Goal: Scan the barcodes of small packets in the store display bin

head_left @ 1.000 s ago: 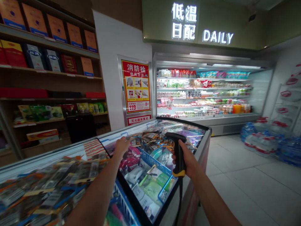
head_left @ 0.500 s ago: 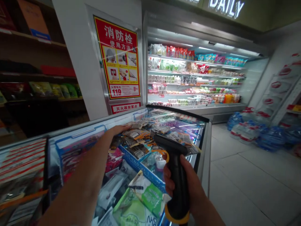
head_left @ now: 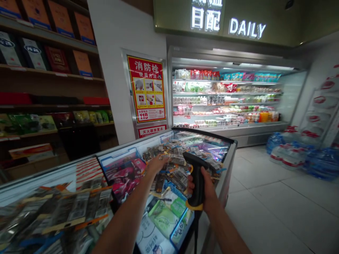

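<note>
R hand [head_left: 208, 192] wrapped round a black-and-yellow plastic handheld scanner [head_left: 197, 181], black cord [head_left: 196, 229] hanging below the fist. L hand [head_left: 156, 163] reaches fwd to a loose heap of small, dark, orange-edged plastic packets [head_left: 180, 178]; fingers seem at the packets, but can't tell if any's pinched. Heap spreads ahead & to R of L hand, in a grey-rimmed chest display case [head_left: 231, 169]. Shiny pink plastic bags [head_left: 124, 176] just L of L hand; green-and-white plastic bag [head_left: 164, 215] nearer the body, between hands. Progress (judged): scanner gripped, L hand at heap; no packet seen lifted clear or held to scanner, so handling single packs looks not yet done.
</note>
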Tool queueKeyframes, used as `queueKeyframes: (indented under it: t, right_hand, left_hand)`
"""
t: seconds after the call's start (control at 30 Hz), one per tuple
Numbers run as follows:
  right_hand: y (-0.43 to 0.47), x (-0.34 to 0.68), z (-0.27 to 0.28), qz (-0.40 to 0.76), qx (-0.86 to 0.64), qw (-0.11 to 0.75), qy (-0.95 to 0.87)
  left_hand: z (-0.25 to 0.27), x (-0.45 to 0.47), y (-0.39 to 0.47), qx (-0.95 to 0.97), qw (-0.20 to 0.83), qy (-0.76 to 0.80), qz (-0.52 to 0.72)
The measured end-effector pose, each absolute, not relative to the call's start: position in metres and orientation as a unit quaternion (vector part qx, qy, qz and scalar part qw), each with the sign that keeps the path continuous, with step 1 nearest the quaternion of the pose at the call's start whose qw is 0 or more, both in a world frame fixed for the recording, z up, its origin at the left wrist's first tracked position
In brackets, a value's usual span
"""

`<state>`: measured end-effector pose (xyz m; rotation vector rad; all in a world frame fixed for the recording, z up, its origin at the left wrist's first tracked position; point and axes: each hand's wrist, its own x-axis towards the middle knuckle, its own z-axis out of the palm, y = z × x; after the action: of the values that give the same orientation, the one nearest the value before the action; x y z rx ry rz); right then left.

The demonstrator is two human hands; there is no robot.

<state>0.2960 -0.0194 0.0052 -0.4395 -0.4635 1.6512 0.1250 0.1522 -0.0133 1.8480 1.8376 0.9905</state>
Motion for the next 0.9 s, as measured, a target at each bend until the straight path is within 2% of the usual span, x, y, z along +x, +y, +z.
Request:
queueKeyframes:
  t: [0.17,0.3,0.43,0.63,0.9]
  right_hand:
    - [-0.04,0.285,0.02,0.71,-0.233,0.628,-0.22]
    - [-0.047,0.267,0.02,0.678,-0.286,0.636,-0.232]
    - [-0.055,0.249,0.017,0.664,-0.33,0.626,-0.243]
    - [-0.074,0.229,0.018,0.658,-0.356,0.603,-0.276]
    - [-0.087,0.215,0.036,0.67,-0.352,0.58,-0.301]
  left_hand:
    - [-0.014,0.093,0.102,0.618,0.097,0.702,0.342]
    - [-0.029,0.087,0.061,0.634,0.093,0.713,0.286]
    - [-0.036,0.094,0.037,0.653,0.168,0.667,0.318]
    - [-0.038,0.076,0.034,0.545,0.311,0.575,0.526]
    - [-0.048,0.07,0.039,0.491,0.408,0.511,0.575]
